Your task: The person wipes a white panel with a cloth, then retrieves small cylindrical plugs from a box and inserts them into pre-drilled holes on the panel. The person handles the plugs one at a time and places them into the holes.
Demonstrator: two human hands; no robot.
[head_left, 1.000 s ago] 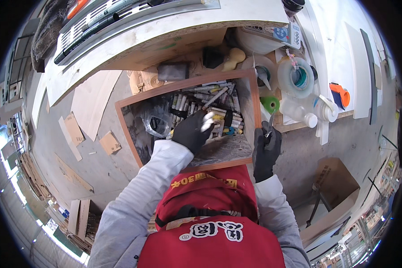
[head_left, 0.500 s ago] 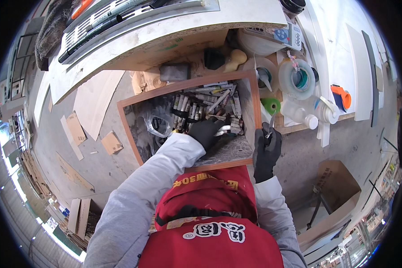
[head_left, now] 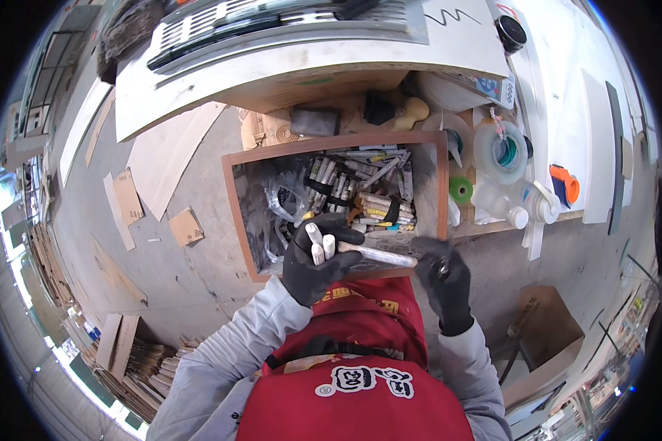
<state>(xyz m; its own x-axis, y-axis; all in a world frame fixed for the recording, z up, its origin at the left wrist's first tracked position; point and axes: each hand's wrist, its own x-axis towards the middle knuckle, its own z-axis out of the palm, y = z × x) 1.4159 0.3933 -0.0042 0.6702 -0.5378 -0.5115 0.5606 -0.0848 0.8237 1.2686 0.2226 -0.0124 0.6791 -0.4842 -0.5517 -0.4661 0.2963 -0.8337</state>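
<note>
Centrally, left hand (head_left: pixel 310 263) clasping pale markers (head_left: pixel 329 246), right hand (head_left: pixel 444 281) at one's end — its grip unclear

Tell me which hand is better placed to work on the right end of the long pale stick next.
Probably the right hand: its fingertips are beside that end of the long pale stick, while the left hand is busy gripping it and some other pale sticks.
</note>
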